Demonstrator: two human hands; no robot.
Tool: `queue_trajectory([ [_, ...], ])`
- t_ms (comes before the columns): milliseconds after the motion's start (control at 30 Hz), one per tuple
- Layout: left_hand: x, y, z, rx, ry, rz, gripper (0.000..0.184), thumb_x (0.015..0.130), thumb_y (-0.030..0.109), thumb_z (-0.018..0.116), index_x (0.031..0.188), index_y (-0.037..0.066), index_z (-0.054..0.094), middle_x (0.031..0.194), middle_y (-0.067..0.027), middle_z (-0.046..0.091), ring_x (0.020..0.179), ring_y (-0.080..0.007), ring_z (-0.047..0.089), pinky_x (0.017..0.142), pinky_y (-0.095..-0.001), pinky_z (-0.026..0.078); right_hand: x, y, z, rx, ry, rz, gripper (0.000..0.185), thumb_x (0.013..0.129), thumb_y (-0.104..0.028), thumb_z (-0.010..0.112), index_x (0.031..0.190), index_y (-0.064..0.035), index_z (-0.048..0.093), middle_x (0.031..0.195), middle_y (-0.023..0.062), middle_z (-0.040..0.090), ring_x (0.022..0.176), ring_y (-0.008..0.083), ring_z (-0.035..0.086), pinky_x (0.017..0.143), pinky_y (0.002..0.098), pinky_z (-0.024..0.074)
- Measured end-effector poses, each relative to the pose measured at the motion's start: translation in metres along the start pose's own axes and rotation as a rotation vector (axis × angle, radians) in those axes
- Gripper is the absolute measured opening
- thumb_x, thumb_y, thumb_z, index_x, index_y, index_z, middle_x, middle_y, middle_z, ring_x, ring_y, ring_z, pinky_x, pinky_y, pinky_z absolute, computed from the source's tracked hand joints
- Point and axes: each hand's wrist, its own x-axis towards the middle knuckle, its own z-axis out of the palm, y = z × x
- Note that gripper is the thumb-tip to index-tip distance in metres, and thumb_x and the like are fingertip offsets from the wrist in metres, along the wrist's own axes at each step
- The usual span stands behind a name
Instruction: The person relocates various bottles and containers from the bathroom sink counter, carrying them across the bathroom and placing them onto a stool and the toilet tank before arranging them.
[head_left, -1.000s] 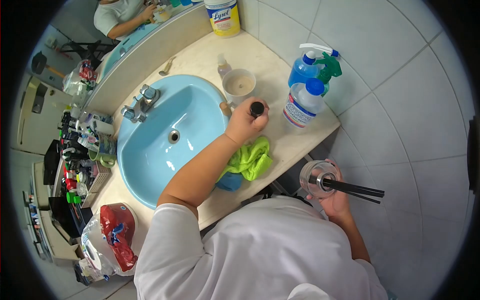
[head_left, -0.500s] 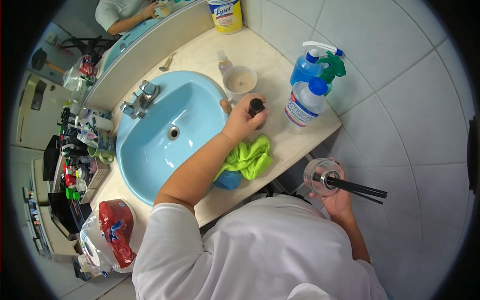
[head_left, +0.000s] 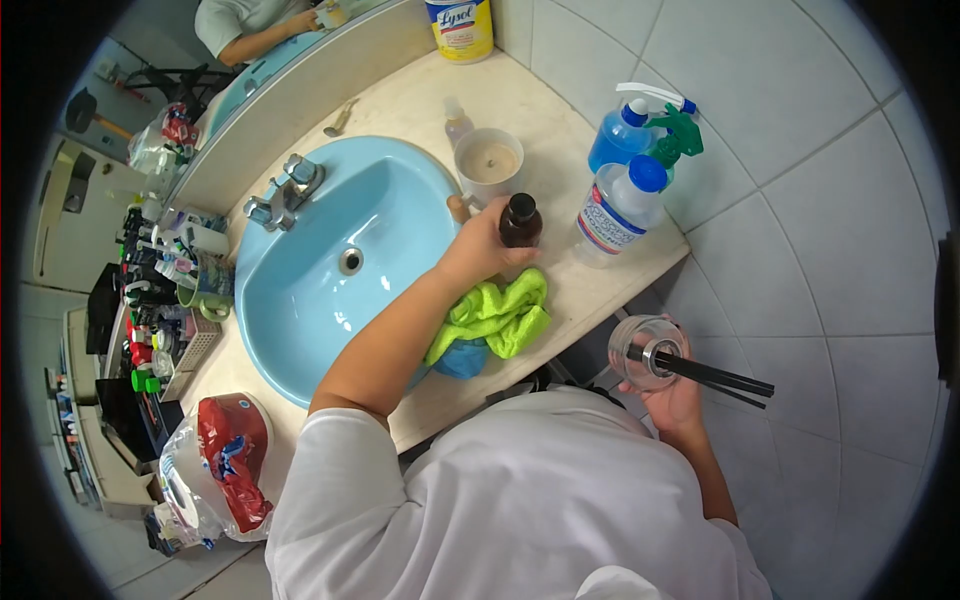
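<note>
My left hand (head_left: 482, 245) is at a small dark brown bottle with a black cap (head_left: 520, 222), beside the white mug (head_left: 489, 165); the thumb is on its near side and the other fingers are mostly hidden. Below that hand, a bright green cloth (head_left: 500, 318) lies bunched against a blue one (head_left: 461, 358). Off the counter's right edge, my right hand (head_left: 674, 400) holds up a clear glass jar (head_left: 630, 352), fingers around it. Several black sticks (head_left: 720, 380) poke out of its silver collar, tilted to the right.
The blue sink (head_left: 350, 320) with its faucet (head_left: 285, 193) lies left of my left hand. A clear bottle with a blue cap (head_left: 615, 215) and two spray bottles (head_left: 622, 135) stand by the tiled wall. A Lysol tub (head_left: 462, 30) is at the back, toiletries (head_left: 185, 290) at left.
My left hand has shifted slightly, its hold looks looser, and more of the dark bottle's side shows. The right hand and jar moved slightly right, then stayed.
</note>
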Motion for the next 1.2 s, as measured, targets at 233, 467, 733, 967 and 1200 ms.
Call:
queue_trajectory([
  [233, -0.030, 0.035, -0.023, 0.318, 0.186, 0.222, 0.062, 0.047, 0.026, 0.081, 0.100, 0.006, 0.056, 0.109, -0.0136, 0.044, 0.107, -0.0295, 0.038, 0.089, -0.0377, 0.036, -0.001, -0.001, 0.004, -0.018, 0.033, 0.000, 0.046, 0.085, -0.037, 0.042, 0.126, -0.0182, 0.031, 0.112, 0.0173, 0.049, 0.090, 0.0381, 0.057, 0.054, 0.0424, 0.0542],
  [467, -0.030, -0.006, -0.042, 0.116, 0.175, 0.042, 0.063, 0.050, 0.025, 0.081, 0.104, 0.009, 0.054, 0.112, -0.0119, 0.040, 0.104, -0.0254, 0.041, 0.086, -0.0330, 0.039, -0.005, -0.003, -0.001, 0.085, -0.007, -0.079, 0.044, 0.087, -0.036, 0.040, 0.126, -0.0180, 0.032, 0.113, 0.0183, 0.048, 0.090, 0.0373, 0.057, 0.053, 0.0425, 0.0543],
  [733, -0.009, -0.009, -0.040, 0.048, 0.083, -0.048, 0.062, 0.052, 0.025, 0.080, 0.104, 0.005, 0.053, 0.107, -0.0109, 0.039, 0.100, -0.0236, 0.044, 0.086, -0.0320, 0.040, -0.013, -0.001, -0.011, 0.093, 0.088, -0.111, 0.044, 0.087, -0.036, 0.040, 0.126, -0.0168, 0.031, 0.111, 0.0172, 0.049, 0.089, 0.0345, 0.058, 0.055, 0.0425, 0.0549],
  [967, -0.006, -0.010, -0.020, 0.224, 0.343, 0.152, 0.054, 0.051, 0.023, 0.078, 0.093, 0.002, 0.052, 0.105, -0.0127, 0.038, 0.099, -0.0265, 0.042, 0.085, -0.0322, 0.040, -0.024, 0.001, -0.010, 0.064, 0.135, -0.133, 0.045, 0.087, -0.035, 0.041, 0.126, -0.0146, 0.031, 0.109, 0.0169, 0.052, 0.088, 0.0331, 0.058, 0.054, 0.0424, 0.0548],
  [1200, -0.009, -0.018, -0.019, 0.318, 0.378, 0.179, 0.052, 0.048, 0.021, 0.077, 0.089, 0.003, 0.051, 0.101, -0.0130, 0.043, 0.100, -0.0284, 0.039, 0.084, -0.0348, 0.038, -0.032, -0.001, -0.017, 0.098, 0.180, -0.140, 0.045, 0.086, -0.032, 0.044, 0.126, -0.0150, 0.031, 0.110, 0.0156, 0.051, 0.089, 0.0320, 0.058, 0.055, 0.0424, 0.0551],
])
